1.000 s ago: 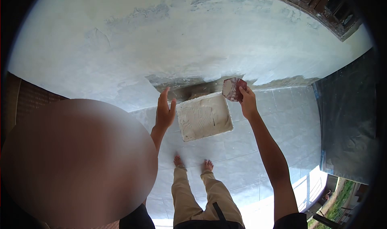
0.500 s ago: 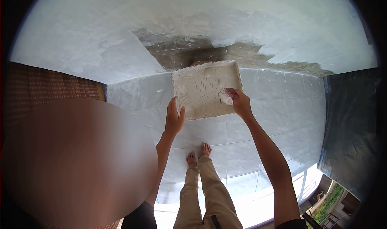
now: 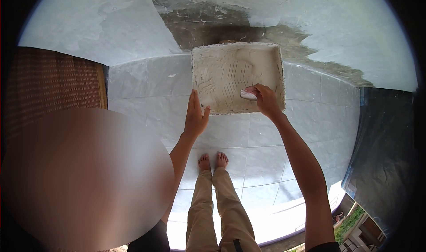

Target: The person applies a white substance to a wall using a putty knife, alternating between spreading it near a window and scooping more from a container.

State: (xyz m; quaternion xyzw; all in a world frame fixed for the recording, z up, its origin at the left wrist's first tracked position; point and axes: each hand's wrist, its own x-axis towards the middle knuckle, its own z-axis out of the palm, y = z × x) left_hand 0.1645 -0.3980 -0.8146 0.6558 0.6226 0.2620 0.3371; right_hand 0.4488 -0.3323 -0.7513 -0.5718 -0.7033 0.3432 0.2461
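Observation:
A shallow rectangular tray with a paste-crusted rim sits in front of me near the wall. Off-white paste covers its inside, scored with rows of short grooves. My left hand is at the tray's near left corner, fingers stretched along the left side and thumb apart; it seems to touch the rim. Over the right part of the tray, my right hand is closed on a small reddish tool smeared with white paste. Its exact kind does not show, and the fingers hide part of it.
Behind the tray rises a wall coated pale grey, with a dark bare patch low down. Grey tiles make up the floor. A woven brown mat is at left, dark sheeting at right. A blurred round area covers the lower left.
The tray appears higher and larger in view. My right hand's tool now lies flatter over the paste. My feet have shifted closer together.

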